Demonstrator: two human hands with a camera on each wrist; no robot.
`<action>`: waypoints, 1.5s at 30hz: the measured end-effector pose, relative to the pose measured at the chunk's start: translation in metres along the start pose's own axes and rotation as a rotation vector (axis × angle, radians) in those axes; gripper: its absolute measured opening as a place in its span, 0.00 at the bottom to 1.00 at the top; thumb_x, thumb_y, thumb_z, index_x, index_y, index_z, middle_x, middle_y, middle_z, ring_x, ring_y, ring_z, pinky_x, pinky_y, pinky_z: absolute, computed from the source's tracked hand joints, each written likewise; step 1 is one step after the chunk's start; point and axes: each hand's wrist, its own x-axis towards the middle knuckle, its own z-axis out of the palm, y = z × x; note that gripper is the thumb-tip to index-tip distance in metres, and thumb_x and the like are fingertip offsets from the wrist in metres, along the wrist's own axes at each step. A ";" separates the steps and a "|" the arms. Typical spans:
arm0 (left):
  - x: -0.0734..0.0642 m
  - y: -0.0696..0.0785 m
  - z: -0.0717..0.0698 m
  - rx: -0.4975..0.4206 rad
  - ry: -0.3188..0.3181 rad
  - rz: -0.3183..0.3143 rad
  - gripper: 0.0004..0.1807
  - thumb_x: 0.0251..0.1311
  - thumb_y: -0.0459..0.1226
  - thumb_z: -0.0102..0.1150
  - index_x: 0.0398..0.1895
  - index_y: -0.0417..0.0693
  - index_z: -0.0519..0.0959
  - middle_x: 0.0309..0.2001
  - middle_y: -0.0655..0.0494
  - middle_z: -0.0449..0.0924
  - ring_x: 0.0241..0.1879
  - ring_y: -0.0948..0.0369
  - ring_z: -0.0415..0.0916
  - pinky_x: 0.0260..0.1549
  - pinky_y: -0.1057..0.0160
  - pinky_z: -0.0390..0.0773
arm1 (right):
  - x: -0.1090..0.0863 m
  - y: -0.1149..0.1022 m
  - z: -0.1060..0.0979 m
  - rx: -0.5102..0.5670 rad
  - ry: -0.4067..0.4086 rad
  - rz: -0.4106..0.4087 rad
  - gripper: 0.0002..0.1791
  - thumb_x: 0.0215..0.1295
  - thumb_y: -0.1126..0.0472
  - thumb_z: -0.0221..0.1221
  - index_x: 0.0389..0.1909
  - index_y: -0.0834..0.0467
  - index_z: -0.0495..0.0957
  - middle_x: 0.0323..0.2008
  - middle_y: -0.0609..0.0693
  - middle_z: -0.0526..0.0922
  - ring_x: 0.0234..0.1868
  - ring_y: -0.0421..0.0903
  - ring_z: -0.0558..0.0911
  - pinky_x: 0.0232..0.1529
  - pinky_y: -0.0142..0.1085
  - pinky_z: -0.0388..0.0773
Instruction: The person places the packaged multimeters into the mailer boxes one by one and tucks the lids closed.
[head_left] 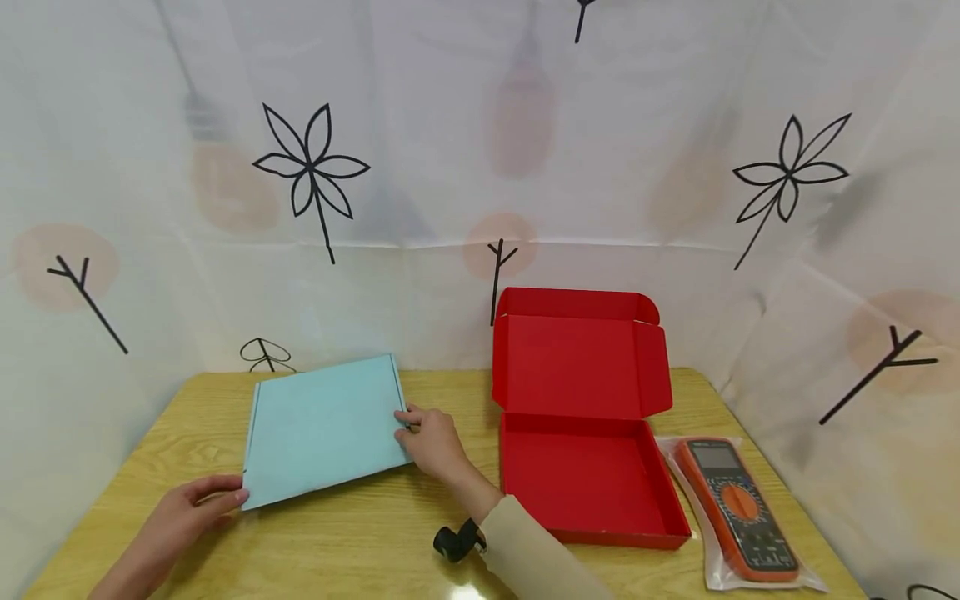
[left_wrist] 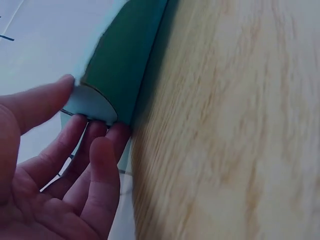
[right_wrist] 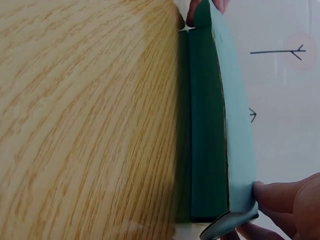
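A flat light blue cardboard box (head_left: 326, 429) lies at the left of the table, tilted a little in the head view. At its near left corner my left hand (head_left: 183, 512) pinches the lid edge, thumb on top and fingers against the side flap (left_wrist: 95, 102). My right hand (head_left: 435, 442) grips the right edge, with its thumb on the lid (right_wrist: 240, 125) and the other fingers by the small end flap (right_wrist: 227, 223). Under the lid's front edge a shaded green face (right_wrist: 207, 135) shows. The box's inside is hidden.
An open red cardboard box (head_left: 592, 479) with its lid standing up is right of centre. Beside it, at the table's right edge, lies an orange multimeter (head_left: 738, 504) in a clear plastic bag. A patterned white cloth (head_left: 420, 167) hangs behind the wooden table (head_left: 360, 550).
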 end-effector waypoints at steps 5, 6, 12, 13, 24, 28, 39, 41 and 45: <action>0.003 0.000 0.000 0.056 0.021 0.016 0.33 0.65 0.48 0.64 0.61 0.30 0.72 0.52 0.50 0.80 0.41 0.66 0.78 0.41 0.63 0.81 | 0.001 0.002 0.000 -0.010 -0.007 -0.009 0.18 0.66 0.68 0.63 0.57 0.61 0.82 0.65 0.58 0.73 0.69 0.58 0.67 0.47 0.35 0.81; 0.003 -0.001 0.000 0.062 0.024 0.023 0.33 0.65 0.48 0.64 0.61 0.30 0.71 0.52 0.50 0.80 0.41 0.66 0.78 0.41 0.63 0.81 | 0.001 0.002 0.000 -0.012 -0.006 -0.012 0.18 0.66 0.68 0.63 0.57 0.62 0.82 0.65 0.58 0.73 0.69 0.58 0.67 0.51 0.38 0.80; 0.005 -0.002 0.003 0.064 0.042 0.185 0.35 0.66 0.42 0.65 0.68 0.33 0.63 0.59 0.43 0.74 0.44 0.77 0.75 0.40 0.64 0.81 | 0.001 0.003 0.000 -0.006 -0.006 -0.025 0.18 0.65 0.68 0.64 0.56 0.62 0.82 0.65 0.59 0.74 0.68 0.59 0.68 0.54 0.43 0.78; 0.005 -0.001 0.003 0.069 0.045 0.225 0.36 0.65 0.41 0.65 0.70 0.35 0.62 0.62 0.41 0.72 0.46 0.79 0.74 0.40 0.65 0.81 | 0.001 0.004 0.000 -0.006 -0.005 -0.026 0.18 0.65 0.68 0.64 0.56 0.62 0.82 0.65 0.59 0.74 0.68 0.59 0.68 0.53 0.43 0.79; 0.011 0.011 0.001 0.265 -0.007 0.364 0.37 0.65 0.43 0.65 0.74 0.42 0.64 0.74 0.33 0.52 0.62 0.37 0.67 0.43 0.73 0.75 | -0.001 0.002 -0.002 -0.013 0.001 -0.018 0.18 0.65 0.69 0.63 0.56 0.62 0.82 0.64 0.59 0.74 0.68 0.58 0.69 0.54 0.43 0.78; 0.012 0.010 0.000 0.279 -0.020 0.354 0.38 0.65 0.43 0.65 0.75 0.41 0.62 0.74 0.31 0.51 0.62 0.36 0.69 0.44 0.75 0.73 | -0.003 0.001 -0.003 -0.025 -0.009 -0.003 0.19 0.66 0.70 0.62 0.58 0.60 0.81 0.65 0.58 0.74 0.59 0.53 0.78 0.39 0.34 0.81; 0.011 0.010 -0.003 0.235 -0.052 0.325 0.38 0.65 0.42 0.65 0.75 0.40 0.62 0.73 0.28 0.50 0.63 0.36 0.66 0.43 0.74 0.74 | -0.012 -0.001 -0.003 -0.099 0.030 0.014 0.27 0.58 0.72 0.62 0.61 0.58 0.80 0.60 0.58 0.79 0.38 0.45 0.72 0.25 0.31 0.64; 0.011 0.010 -0.003 0.235 -0.055 0.318 0.38 0.66 0.42 0.64 0.75 0.41 0.62 0.73 0.28 0.50 0.63 0.36 0.66 0.43 0.75 0.74 | -0.015 -0.001 -0.004 -0.090 0.035 0.027 0.29 0.57 0.72 0.62 0.63 0.59 0.78 0.60 0.58 0.78 0.41 0.47 0.75 0.28 0.34 0.69; 0.012 0.009 -0.003 0.224 -0.060 0.306 0.39 0.65 0.43 0.65 0.75 0.41 0.61 0.73 0.28 0.49 0.64 0.35 0.66 0.43 0.75 0.74 | -0.019 -0.001 -0.005 -0.102 0.043 0.039 0.30 0.57 0.71 0.62 0.64 0.61 0.76 0.55 0.58 0.81 0.48 0.47 0.77 0.43 0.40 0.76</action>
